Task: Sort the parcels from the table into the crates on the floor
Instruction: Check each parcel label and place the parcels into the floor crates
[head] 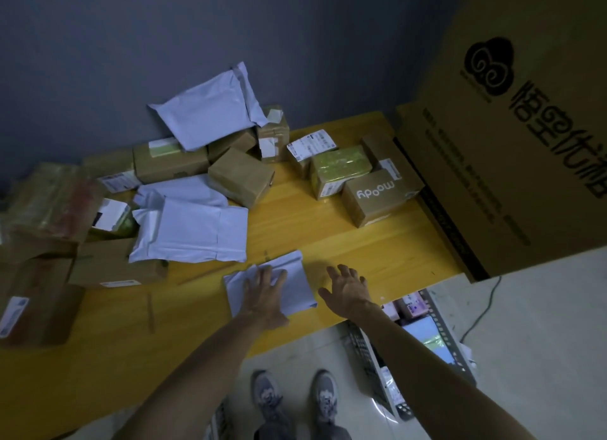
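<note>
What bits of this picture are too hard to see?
Head view:
- White mailer: middle hidden under the left hand.
- Floor crate: mostly hidden by the table.
- Parcel label: print too small.
- Big carton: cut by the right edge.

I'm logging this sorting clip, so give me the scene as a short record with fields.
left hand: rests on the small white mailer
right hand: open beside that mailer, holding nothing
mailer position: on the yellow table, near its front edge
other parcels: brown boxes and large white mailers farther back
crate: on the floor, parcels inside
</note>
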